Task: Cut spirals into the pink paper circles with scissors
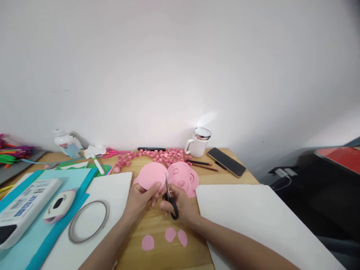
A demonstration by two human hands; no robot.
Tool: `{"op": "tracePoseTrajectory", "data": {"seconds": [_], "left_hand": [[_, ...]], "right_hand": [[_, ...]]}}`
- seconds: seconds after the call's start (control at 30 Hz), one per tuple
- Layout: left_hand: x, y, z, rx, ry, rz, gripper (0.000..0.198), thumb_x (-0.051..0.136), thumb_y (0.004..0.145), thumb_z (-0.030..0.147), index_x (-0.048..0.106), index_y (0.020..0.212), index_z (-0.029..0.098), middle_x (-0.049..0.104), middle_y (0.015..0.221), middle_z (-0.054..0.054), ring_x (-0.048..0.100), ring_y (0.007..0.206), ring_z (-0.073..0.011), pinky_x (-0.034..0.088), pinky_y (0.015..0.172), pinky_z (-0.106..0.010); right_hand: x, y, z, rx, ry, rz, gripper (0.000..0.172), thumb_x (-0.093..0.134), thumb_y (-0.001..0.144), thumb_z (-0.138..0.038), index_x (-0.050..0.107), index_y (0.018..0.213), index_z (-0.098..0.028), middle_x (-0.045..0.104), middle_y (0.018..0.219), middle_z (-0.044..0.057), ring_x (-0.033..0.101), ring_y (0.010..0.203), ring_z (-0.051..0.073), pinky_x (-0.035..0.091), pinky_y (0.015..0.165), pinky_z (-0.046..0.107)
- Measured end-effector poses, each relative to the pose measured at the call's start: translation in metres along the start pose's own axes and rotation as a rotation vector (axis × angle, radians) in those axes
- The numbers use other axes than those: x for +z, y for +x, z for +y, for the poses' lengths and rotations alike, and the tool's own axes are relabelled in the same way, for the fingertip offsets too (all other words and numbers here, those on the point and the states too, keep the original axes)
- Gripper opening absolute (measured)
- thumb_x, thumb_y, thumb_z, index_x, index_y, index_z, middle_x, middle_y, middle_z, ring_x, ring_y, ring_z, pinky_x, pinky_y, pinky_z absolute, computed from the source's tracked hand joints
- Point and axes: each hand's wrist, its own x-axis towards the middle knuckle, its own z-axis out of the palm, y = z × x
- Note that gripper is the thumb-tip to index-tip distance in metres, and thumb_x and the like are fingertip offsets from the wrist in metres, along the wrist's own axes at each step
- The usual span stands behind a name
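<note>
A round pink paper disc [152, 175] is pinched between the thumb and fingers of my left hand [143, 198]. My right hand [180, 204] grips a pair of scissors [172, 202] by its black handles. The blades point up and lie against the right edge of the disc; whether they are parted I cannot tell. Behind my right hand sits a pile of pink paper pieces [185, 175] with cut-out holes. Three small pink paper ovals lie on the table below my hands, the leftmost oval [147, 242] a little apart from the others.
Many small pink rolled pieces [157, 154] spread along the wall, near a white mug [198, 142], pencils [199, 162] and a phone [226, 162]. White sheets [242, 210] flank my arms. At left are a tape roll [88, 221], a white-and-pink device [60, 205] and a bottle [67, 143].
</note>
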Motion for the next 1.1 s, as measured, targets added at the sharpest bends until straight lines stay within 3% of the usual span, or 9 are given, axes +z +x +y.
{"op": "tracePoseTrajectory", "data": {"seconds": [0.13, 0.37, 0.63, 0.77, 0.9, 1.1], "left_hand": [[-0.004, 0.003, -0.008, 0.010, 0.063, 0.020, 0.039, 0.070, 0.061, 0.035, 0.047, 0.037, 0.014, 0.038, 0.028, 0.006, 0.030, 0.031, -0.0045, 0.022, 0.036, -0.019], [-0.008, 0.006, -0.011, 0.032, 0.132, -0.012, 0.038, 0.070, 0.061, 0.035, 0.047, 0.039, 0.015, 0.036, 0.029, 0.007, 0.028, 0.032, -0.0044, 0.026, 0.038, -0.020], [-0.005, 0.004, -0.009, 0.060, 0.107, 0.026, 0.037, 0.071, 0.057, 0.036, 0.047, 0.037, 0.016, 0.036, 0.029, 0.007, 0.029, 0.032, -0.0055, 0.026, 0.035, -0.020], [-0.006, 0.004, -0.005, 0.045, 0.148, -0.013, 0.036, 0.070, 0.058, 0.036, 0.047, 0.040, 0.015, 0.035, 0.030, 0.007, 0.027, 0.033, -0.0043, 0.022, 0.037, -0.020], [-0.006, 0.002, -0.004, 0.066, 0.148, 0.034, 0.037, 0.069, 0.059, 0.036, 0.044, 0.040, 0.015, 0.034, 0.031, 0.008, 0.026, 0.034, -0.0040, 0.017, 0.038, -0.020], [-0.007, 0.002, -0.001, 0.084, 0.143, -0.001, 0.040, 0.068, 0.061, 0.036, 0.041, 0.038, 0.015, 0.035, 0.031, 0.007, 0.027, 0.035, -0.0037, 0.018, 0.040, -0.020]], "right_hand": [[-0.001, 0.000, -0.002, -0.022, -0.025, -0.015, 0.040, 0.076, 0.057, -0.040, 0.049, 0.078, -0.019, 0.048, 0.057, -0.007, 0.045, 0.045, 0.008, 0.035, 0.042, 0.019], [-0.001, 0.001, -0.005, -0.079, 0.034, 0.010, 0.047, 0.080, 0.054, -0.038, 0.047, 0.083, -0.020, 0.049, 0.063, -0.005, 0.043, 0.055, 0.010, 0.034, 0.050, 0.020], [-0.003, 0.000, -0.003, -0.064, -0.009, 0.008, 0.043, 0.078, 0.057, -0.037, 0.049, 0.081, -0.019, 0.049, 0.063, -0.005, 0.042, 0.054, 0.010, 0.031, 0.048, 0.020], [-0.004, 0.000, -0.002, -0.064, -0.051, 0.024, 0.038, 0.077, 0.059, -0.035, 0.048, 0.077, -0.019, 0.048, 0.059, -0.006, 0.039, 0.051, 0.008, 0.030, 0.045, 0.018], [-0.004, 0.000, 0.001, -0.049, -0.073, 0.041, 0.033, 0.075, 0.061, -0.030, 0.048, 0.075, -0.019, 0.046, 0.056, -0.008, 0.035, 0.046, 0.006, 0.028, 0.042, 0.017], [-0.005, 0.000, 0.001, -0.016, -0.052, 0.045, 0.025, 0.068, 0.064, -0.027, 0.048, 0.076, -0.019, 0.048, 0.053, -0.008, 0.042, 0.041, 0.006, 0.032, 0.039, 0.017]]}}
